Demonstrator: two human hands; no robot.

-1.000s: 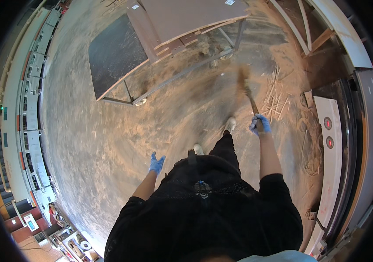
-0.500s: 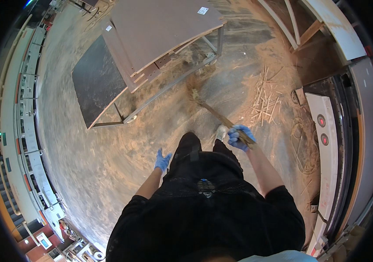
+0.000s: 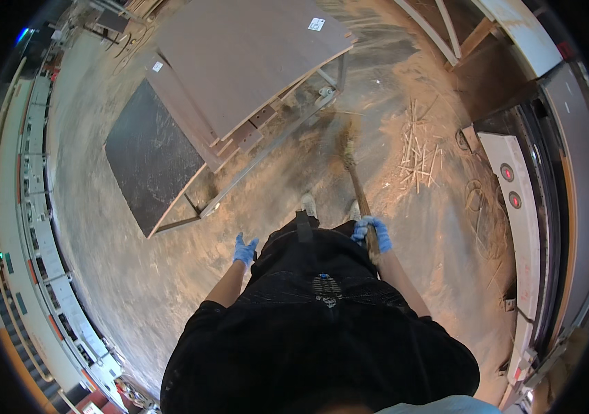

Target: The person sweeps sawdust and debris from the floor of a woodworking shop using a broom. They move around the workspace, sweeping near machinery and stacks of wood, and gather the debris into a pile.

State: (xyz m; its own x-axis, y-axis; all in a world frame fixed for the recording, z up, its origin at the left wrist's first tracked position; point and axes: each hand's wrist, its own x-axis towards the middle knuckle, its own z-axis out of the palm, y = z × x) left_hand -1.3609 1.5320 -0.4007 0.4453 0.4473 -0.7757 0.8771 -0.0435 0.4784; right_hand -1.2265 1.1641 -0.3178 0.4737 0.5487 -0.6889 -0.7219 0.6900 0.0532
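My right hand [image 3: 374, 234], in a blue glove, is closed around the handle of a broom [image 3: 358, 181] in front of my body. The broom's bristle end points away from me and meets the dusty floor between the cart and a heap of thin wooden strips [image 3: 416, 153]; its bristles are blurred. Sawdust lies around that heap. Beside my left hip, my left hand [image 3: 244, 250], gloved in blue too, hangs with its fingers apart and nothing in them.
Ahead stands a metal-framed cart [image 3: 267, 152] stacked with large brown panels [image 3: 253, 62]; a dark panel [image 3: 149, 159] slants at its left. A machine with two red buttons [image 3: 510, 186] runs along the right. A long machine line [image 3: 49, 255] borders the left.
The broom's bristle end has swung to the right, and its handle is now steeper. My right hand has come closer to my body. My feet have shifted.
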